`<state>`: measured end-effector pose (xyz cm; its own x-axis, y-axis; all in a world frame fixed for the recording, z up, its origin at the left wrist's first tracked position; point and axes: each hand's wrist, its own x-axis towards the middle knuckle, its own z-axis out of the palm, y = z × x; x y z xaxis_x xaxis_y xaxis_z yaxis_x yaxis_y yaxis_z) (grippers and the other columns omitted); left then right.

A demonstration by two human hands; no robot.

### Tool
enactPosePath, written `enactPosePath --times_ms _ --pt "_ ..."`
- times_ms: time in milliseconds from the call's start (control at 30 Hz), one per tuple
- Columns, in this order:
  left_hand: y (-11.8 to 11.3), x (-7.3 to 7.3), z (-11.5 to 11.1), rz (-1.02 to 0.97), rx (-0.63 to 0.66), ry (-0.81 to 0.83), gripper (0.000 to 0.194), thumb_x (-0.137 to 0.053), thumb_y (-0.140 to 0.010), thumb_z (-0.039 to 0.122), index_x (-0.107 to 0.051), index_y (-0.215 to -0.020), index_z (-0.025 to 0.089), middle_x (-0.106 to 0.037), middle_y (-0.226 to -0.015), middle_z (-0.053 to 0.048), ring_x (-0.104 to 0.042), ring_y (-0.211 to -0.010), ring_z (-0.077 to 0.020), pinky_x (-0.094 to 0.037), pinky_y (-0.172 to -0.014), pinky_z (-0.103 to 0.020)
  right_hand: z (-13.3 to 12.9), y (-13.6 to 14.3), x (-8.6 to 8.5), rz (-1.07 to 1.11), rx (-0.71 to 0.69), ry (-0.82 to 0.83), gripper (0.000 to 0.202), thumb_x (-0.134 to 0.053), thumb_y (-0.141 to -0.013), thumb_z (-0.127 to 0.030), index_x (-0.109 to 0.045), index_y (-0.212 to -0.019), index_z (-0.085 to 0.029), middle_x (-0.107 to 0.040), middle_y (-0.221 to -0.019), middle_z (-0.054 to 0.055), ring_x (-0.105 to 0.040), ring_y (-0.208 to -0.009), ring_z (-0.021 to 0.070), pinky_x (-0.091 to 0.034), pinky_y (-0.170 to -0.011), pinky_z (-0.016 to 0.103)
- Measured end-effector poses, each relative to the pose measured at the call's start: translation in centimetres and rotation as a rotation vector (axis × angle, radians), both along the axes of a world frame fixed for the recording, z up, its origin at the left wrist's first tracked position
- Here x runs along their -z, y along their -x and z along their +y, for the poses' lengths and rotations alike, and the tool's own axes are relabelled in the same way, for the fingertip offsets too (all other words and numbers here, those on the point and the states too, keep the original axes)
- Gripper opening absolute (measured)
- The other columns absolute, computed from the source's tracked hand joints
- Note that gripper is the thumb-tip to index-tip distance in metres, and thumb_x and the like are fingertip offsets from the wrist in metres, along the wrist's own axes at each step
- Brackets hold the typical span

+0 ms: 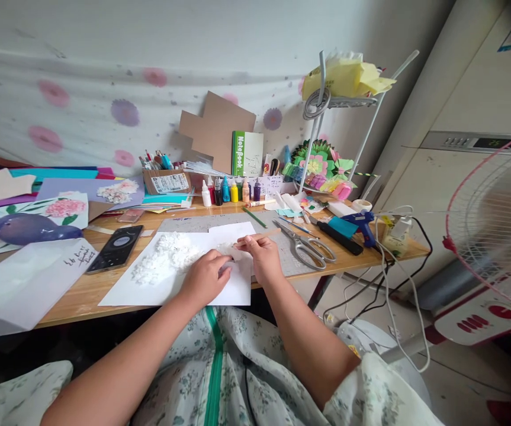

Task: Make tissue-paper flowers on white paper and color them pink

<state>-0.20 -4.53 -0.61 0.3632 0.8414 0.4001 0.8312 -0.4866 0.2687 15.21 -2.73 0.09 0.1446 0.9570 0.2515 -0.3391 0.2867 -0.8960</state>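
On a white sheet of paper [126, 293] lies a loose heap of small white, fluffy-looking pieces [164, 257]. My left hand [206, 275] is over the sheet beside the heap, its bent fingers closed at a thin white piece [225, 249]. Close to its right, my right hand [262, 254] pinches a thin, pale wooden-looking stick [273, 232], which points away to the right. The stick's near tip meets the white piece between the hands. My fingers partly cover that piece.
Right of the sheet lie scissors [306, 245], a green pencil [254, 217], a black-handled tool [339, 238] and a blue glue gun [364, 225]. A phone [115, 248] is at left. Small paint bottles [225, 190] line the back. A fan [495, 225] stands at right.
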Motion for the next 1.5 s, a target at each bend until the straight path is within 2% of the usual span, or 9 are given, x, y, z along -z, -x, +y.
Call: enactPosePath --times_ms 200,367,600,767,967,1133,1300,1400,1500 --pt "0.0 0.0 0.1 -0.014 0.008 -0.002 0.028 -0.049 -0.085 0.025 -0.069 -0.103 0.017 -0.065 -0.099 -0.008 -0.063 -0.091 -0.0227 -0.05 -0.081 -0.034 1.0 0.0 1.1 -0.177 0.072 0.025 0.025 -0.064 -0.071 -0.042 -0.068 -0.067 -0.017 -0.072 -0.07 0.007 -0.068 -0.069 0.0213 -0.052 -0.07 0.033" --pt "0.0 0.1 0.0 0.009 0.014 -0.011 0.022 -0.05 -0.084 0.023 -0.069 -0.093 0.017 -0.064 -0.095 -0.008 -0.062 -0.088 -0.0231 -0.049 -0.08 -0.034 1.0 -0.8 2.0 -0.369 0.139 -0.015 0.022 -0.063 -0.074 -0.039 -0.069 -0.068 -0.018 -0.071 -0.069 0.005 -0.064 -0.068 0.0202 -0.047 -0.067 0.031" --pt "-0.1 -0.3 -0.4 0.017 0.017 -0.002 0.016 -0.051 -0.083 0.019 -0.067 -0.083 0.018 -0.063 -0.091 -0.007 -0.061 -0.086 -0.0212 -0.048 -0.08 -0.032 0.2 -1.2 1.2 -0.494 0.183 -0.176 0.021 -0.058 -0.08 -0.036 -0.065 -0.067 -0.021 -0.069 -0.09 0.006 -0.061 -0.09 0.0202 -0.045 -0.083 0.031" --pt "-0.1 -0.2 -0.2 0.011 0.015 0.006 0.019 -0.051 -0.083 0.018 -0.068 -0.092 0.017 -0.063 -0.093 -0.008 -0.061 -0.086 -0.0212 -0.048 -0.08 -0.033 0.0 -0.9 0.9 -0.612 0.168 -0.213 0.014 -0.061 -0.079 -0.025 -0.064 -0.066 -0.021 -0.067 -0.085 0.005 -0.06 -0.087 0.0198 -0.045 -0.083 0.032" --pt "-0.2 -0.3 -0.4 -0.016 0.014 0.03 0.024 -0.051 -0.083 0.017 -0.07 -0.098 0.017 -0.063 -0.092 -0.008 -0.062 -0.087 -0.0224 -0.048 -0.08 -0.034 -0.2 0.2 0.5 -0.744 0.134 -0.196 0.02 -0.065 -0.072 -0.013 -0.059 -0.055 -0.022 -0.058 -0.071 0.002 -0.052 -0.077 0.0186 -0.04 -0.079 0.031" --pt "-0.1 -0.2 -0.3 -0.031 0.017 0.027 0.025 -0.053 -0.082 0.015 -0.07 -0.1 0.017 -0.064 -0.094 -0.008 -0.063 -0.088 -0.0223 -0.049 -0.081 -0.034 0.6 0.2 0.7 -0.694 0.169 -0.099 0.02 -0.066 -0.069 -0.014 -0.058 -0.052 -0.02 -0.058 -0.067 0.002 -0.053 -0.073 0.0177 -0.038 -0.072 0.029" --pt "0.2 0.4 0.1 -0.083 0.049 0.027 0.026 -0.053 -0.082 0.013 -0.069 -0.101 0.019 -0.066 -0.097 -0.007 -0.063 -0.089 -0.0209 -0.049 -0.081 -0.032 1.2 -1.3 1.7 -0.491 0.216 0.022 0.025 -0.056 -0.079 -0.038 -0.064 -0.065 -0.018 -0.063 -0.064 0.002 -0.057 -0.064 0.0176 -0.041 -0.062 0.028" --pt "0.4 0.5 0.1 -0.106 0.108 -0.003 0.023 -0.051 -0.082 0.01 -0.07 -0.092 0.019 -0.066 -0.091 -0.006 -0.063 -0.085 -0.0192 -0.049 -0.077 -0.03 0.7 -2.1 2.0 -0.397 0.214 0.03 0.032 -0.054 -0.079 -0.046 -0.065 -0.071 -0.018 -0.066 -0.069 0.004 -0.059 -0.067 0.018 -0.044 -0.063 0.028" --pt "0.6 0.3 -0.2 -0.097 0.189 -0.017 0.024 -0.05 -0.079 0.007 -0.07 -0.082 0.021 -0.065 -0.084 -0.004 -0.062 -0.083 -0.0171 -0.047 -0.075 -0.027 0.0 -2.4 1.7 -0.379 0.179 0.001 0.027 -0.061 -0.074 -0.044 -0.064 -0.064 -0.019 -0.066 -0.071 0.004 -0.059 -0.071 0.0185 -0.045 -0.066 0.029"
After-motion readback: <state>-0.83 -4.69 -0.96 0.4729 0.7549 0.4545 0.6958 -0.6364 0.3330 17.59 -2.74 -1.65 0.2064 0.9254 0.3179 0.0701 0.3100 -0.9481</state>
